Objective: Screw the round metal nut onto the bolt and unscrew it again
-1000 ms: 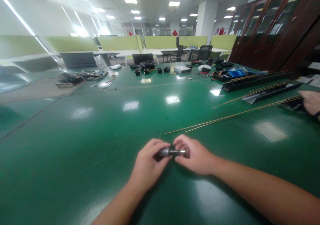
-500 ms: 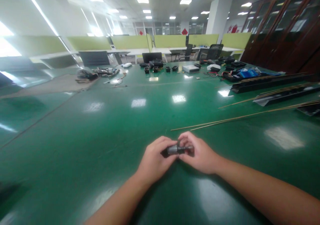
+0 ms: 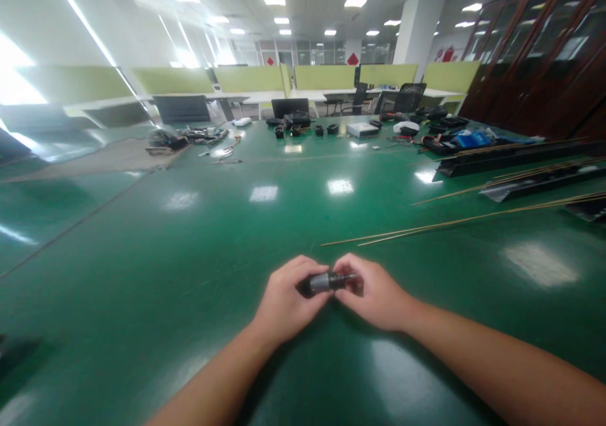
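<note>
My left hand [image 3: 288, 300] is closed around a small grey-and-black cylinder [image 3: 320, 282], thumb below and fingers above. It lies roughly level, its thin dark shaft pointing right. At that end my right hand [image 3: 376, 292] is closed, its thumb and fingers curled around the narrow part. The palm partly hides the shaft's tip. What exactly the cylinder is, I cannot make out. Both hands are close together, low over the green tabletop [image 3: 213, 236].
Thin brass-coloured rods [image 3: 426, 225] lie just beyond my right hand, running off to the right. Black channel-shaped pieces [image 3: 502, 158] rest behind them. Along the far side are small black boxes [image 3: 279, 132], a white box [image 3: 362, 129] and a blue bundle [image 3: 473, 138].
The cylinder and my left hand have shifted slightly left. My right fingers have come farther over the narrow end, and a dark upright bit seen there earlier no longer shows.
</note>
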A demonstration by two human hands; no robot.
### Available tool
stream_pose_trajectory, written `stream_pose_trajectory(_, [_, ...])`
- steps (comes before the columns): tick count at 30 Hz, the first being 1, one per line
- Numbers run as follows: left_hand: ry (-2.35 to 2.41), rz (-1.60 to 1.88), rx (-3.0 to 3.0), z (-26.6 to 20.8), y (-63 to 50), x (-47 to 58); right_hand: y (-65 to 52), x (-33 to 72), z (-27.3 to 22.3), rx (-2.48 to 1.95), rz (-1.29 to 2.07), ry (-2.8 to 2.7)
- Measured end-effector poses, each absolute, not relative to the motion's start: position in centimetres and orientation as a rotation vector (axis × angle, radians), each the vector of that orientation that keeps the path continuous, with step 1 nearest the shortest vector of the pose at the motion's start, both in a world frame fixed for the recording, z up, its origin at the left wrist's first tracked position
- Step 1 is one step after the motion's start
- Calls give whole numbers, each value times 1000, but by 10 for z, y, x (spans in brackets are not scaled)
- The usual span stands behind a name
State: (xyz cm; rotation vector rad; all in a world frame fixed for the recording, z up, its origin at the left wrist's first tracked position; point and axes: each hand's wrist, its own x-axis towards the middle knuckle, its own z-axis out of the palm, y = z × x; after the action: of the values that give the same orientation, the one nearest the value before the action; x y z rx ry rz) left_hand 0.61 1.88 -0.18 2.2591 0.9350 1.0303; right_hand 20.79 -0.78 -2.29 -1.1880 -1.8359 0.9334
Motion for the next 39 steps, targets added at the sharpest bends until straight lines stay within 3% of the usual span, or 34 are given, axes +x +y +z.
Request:
stream_pose_trajectory(10, [914,1011,2265,-5,20,5,-9,207,-21,-1189,919,-1842])
stream_pose_trajectory(17, [1162,829,2045,-10,24,6,-8,208,-23,-1201,1005,-1800])
stream_pose_trajectory(25, [1052,781,1925,-16,24,7,-8,208,-22,-1218,959,-1908])
stream_pose_trajectory(39, [1069,987,2149,-9,23,6,-11,209,-16,-1258,881,-1834])
